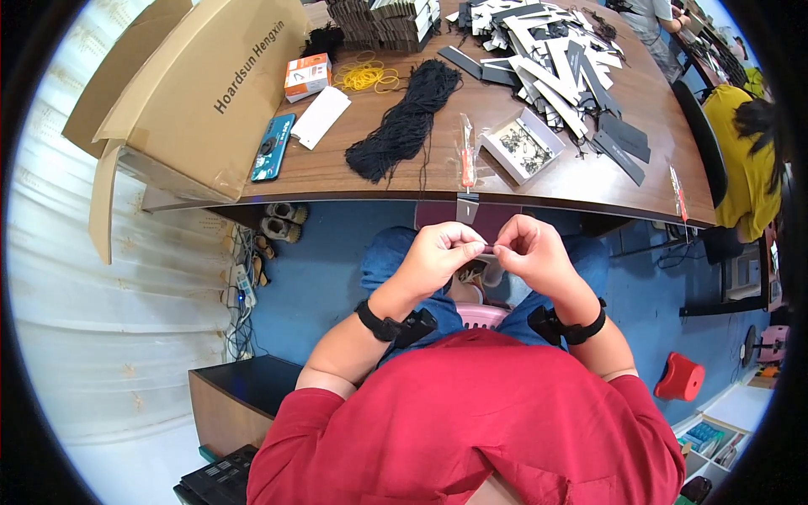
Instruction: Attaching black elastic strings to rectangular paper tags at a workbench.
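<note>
My left hand and my right hand meet in front of the table edge, above my lap. Thumb and forefinger of each are pinched together, the fingertips almost touching. Between them shows a bit of something thin and dark, too small to name. Just beyond the fingers, a dark tag with a small pale mark is at the table's front edge. Behind it lies a clear plastic strip with a red part. A bundle of black cords lies on the table, left of a white box of small dark pieces.
A heap of black and white tags covers the table's far right. To the left stand a large open carton, a phone, a small orange-white box and yellow rubber bands. A person in yellow sits at right.
</note>
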`<state>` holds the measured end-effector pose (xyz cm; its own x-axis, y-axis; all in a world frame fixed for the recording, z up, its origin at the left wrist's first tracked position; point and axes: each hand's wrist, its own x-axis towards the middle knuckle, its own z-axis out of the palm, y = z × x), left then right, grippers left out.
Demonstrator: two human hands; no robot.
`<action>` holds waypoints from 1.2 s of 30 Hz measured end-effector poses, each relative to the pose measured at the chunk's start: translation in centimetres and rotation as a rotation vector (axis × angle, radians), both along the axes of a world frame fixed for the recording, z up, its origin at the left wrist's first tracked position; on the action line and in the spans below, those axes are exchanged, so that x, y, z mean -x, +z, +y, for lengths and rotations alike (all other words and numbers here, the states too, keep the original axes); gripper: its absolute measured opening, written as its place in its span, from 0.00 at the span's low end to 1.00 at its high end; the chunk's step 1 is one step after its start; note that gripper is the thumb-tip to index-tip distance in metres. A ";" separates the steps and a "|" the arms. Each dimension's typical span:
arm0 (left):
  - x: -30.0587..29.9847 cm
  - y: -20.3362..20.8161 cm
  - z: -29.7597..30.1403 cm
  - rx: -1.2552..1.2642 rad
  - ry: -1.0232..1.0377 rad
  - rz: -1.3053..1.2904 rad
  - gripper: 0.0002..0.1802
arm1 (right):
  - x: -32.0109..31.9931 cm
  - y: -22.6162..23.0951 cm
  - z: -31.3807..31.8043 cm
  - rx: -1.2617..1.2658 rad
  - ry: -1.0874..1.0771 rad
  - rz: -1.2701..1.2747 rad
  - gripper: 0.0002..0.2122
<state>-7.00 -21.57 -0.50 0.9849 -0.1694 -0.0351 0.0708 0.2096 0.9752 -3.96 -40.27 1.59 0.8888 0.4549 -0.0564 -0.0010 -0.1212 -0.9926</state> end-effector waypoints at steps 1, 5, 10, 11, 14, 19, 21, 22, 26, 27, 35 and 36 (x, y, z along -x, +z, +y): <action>-0.2 0.2 0.5 -0.009 -0.072 0.050 0.05 | -0.2 -0.5 -0.1 0.000 0.001 -0.001 0.04; -0.3 -0.7 2.2 -0.105 -0.102 0.124 0.06 | -1.4 -2.5 -1.3 -0.150 -0.164 0.100 0.03; -0.5 -1.7 3.4 -0.107 -0.041 0.211 0.07 | -1.8 -3.4 -2.1 0.310 -0.146 -0.180 0.01; -0.5 -2.0 3.3 -0.109 -0.017 0.184 0.07 | -1.4 -3.0 -2.1 0.435 -0.097 -0.265 0.03; -0.7 -1.6 2.5 -0.158 -0.033 0.164 0.07 | -0.5 -1.9 -0.7 0.543 -0.051 -0.729 0.11; -1.0 -1.6 1.6 -0.109 -0.177 0.261 0.09 | 0.2 -1.2 2.4 0.301 -0.028 -0.704 0.09; -1.0 -2.0 1.7 0.159 -0.196 0.376 0.11 | 0.1 -1.7 2.6 0.331 -0.058 -0.757 0.08; -0.9 -2.2 1.8 0.428 -0.211 0.488 0.12 | 0.1 -1.9 2.6 0.350 -0.089 -0.817 0.07; -0.7 -1.8 2.0 0.562 -0.206 0.576 0.19 | -0.1 -2.5 3.1 0.280 -0.184 -0.899 0.05; -0.7 -1.8 1.8 0.562 -0.206 0.574 0.19 | 0.1 -2.5 3.2 0.280 -0.184 -0.901 0.05; -0.7 -3.1 1.0 0.035 0.082 0.067 0.09 | 0.3 -3.6 3.2 0.153 -0.215 -0.120 0.04; -0.8 -3.1 0.9 -0.064 0.125 -0.009 0.06 | 0.4 -3.7 3.3 0.154 -0.215 -0.121 0.04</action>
